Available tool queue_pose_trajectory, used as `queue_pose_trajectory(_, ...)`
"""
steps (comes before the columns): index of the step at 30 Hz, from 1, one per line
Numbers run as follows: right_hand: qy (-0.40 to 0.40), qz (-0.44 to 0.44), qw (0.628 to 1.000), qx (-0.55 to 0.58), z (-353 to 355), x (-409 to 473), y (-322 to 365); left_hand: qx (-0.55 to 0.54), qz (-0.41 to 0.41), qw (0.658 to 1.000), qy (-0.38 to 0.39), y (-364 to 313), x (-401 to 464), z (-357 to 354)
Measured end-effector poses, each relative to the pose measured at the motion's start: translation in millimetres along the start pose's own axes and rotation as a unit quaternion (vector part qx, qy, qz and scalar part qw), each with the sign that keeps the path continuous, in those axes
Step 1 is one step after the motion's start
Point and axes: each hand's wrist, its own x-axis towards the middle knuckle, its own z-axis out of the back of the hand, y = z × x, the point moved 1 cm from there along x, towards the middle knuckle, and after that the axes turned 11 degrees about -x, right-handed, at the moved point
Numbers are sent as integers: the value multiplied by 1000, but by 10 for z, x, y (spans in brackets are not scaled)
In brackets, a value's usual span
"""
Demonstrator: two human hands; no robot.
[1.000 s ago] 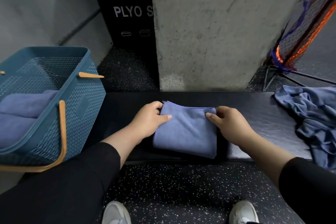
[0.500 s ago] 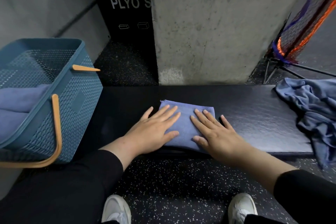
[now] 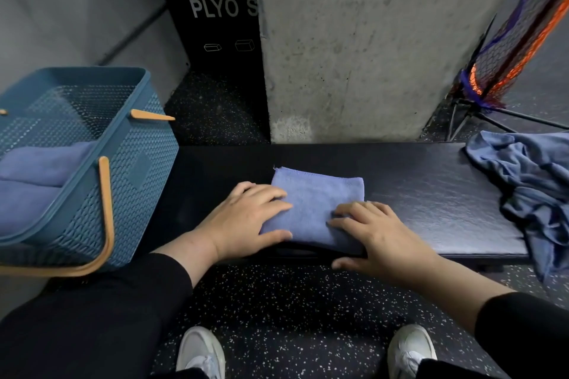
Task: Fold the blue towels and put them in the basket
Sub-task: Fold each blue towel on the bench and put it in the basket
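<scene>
A folded blue towel (image 3: pixel 317 197) lies on the black padded bench (image 3: pixel 431 194), its near edge at the bench's front edge. My left hand (image 3: pixel 243 218) holds its left side, fingers on top and thumb along the near edge. My right hand (image 3: pixel 378 234) grips the near right corner, with curled fingers on top and the thumb below the edge. The teal basket (image 3: pixel 123 132) with tan handles stands at the left end and holds folded blue towels (image 3: pixel 40 169). A crumpled heap of blue towels (image 3: pixel 529 181) lies at the bench's right end.
A concrete pillar (image 3: pixel 354 40) rises right behind the bench. A black plyo box (image 3: pixel 215 24) stands behind to the left. A rolled net on a stand (image 3: pixel 505 49) leans at the far right. My shoes (image 3: pixel 200 354) are on the speckled floor.
Half a second ago both hands pressed flat on the middle of the towel. They have since slid apart to its sides, and their fingers now curl round its near edge.
</scene>
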Motion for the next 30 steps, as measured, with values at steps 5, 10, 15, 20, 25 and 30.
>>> queue_pose_trajectory(5, -38, -48, 998, 24, 12, 68, 8, 3, 15, 999, 32, -46, -16, -10)
queue_pose_trajectory(10, -18, -85, 994, 60, 115, 116, -24, -54, 34, 997, -34, -133, 29, 24)
queue_pose_trajectory(15, 8, -82, 994, 68, 191, 84, -31, -173, 111, 978, -36, -207, 49, 168)
queue_pose_trajectory(20, 1, -158, 969, 189, 354, 199, -64, -281, 182, 942, -28, -130, 127, 270)
queue_pose_trajectory(25, -32, -175, 970, 168, 288, 382, -166, -277, 208, 934, -84, -69, 221, 234)
queue_pose_trajectory(30, 55, -114, 989, 77, 116, 557, -223, -125, 158, 979, -6, -85, 282, 154)
